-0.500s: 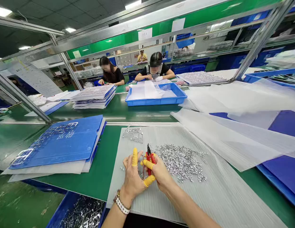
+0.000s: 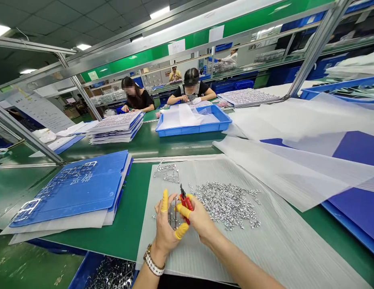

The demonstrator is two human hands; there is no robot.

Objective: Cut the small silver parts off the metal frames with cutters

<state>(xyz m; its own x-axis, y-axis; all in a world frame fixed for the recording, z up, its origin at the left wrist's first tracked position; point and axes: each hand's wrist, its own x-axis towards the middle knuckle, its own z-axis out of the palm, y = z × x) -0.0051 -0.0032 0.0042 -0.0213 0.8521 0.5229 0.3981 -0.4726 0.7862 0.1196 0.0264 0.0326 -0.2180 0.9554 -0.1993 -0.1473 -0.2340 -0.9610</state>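
Note:
Red-handled nippers [image 2: 187,202] sit in my right hand [image 2: 200,218], their dark jaws pointing up and away from me. My left hand [image 2: 166,224] holds a small shiny metal frame [image 2: 174,214] between its thumb and fingers; the fingers partly hide it. Yellow finger cots cover some fingertips on both hands. Both hands are close together over a grey foam sheet [image 2: 235,253]. To their right lies a heap of small silvery pieces [image 2: 231,204]. Beyond them on the sheet rest a few more metal frames [image 2: 171,172].
Blue boards [image 2: 78,184] with metal frames on top are stacked at left. A blue bin [image 2: 81,273] of metal scraps stands below the table edge. Translucent sheets [image 2: 295,164] cover the right side. Across the bench are a blue tray [image 2: 193,127] and two seated people.
The nippers have tilted leftward in my right hand. The metal frame in my left hand has turned and shows more. The whole view has shifted slightly.

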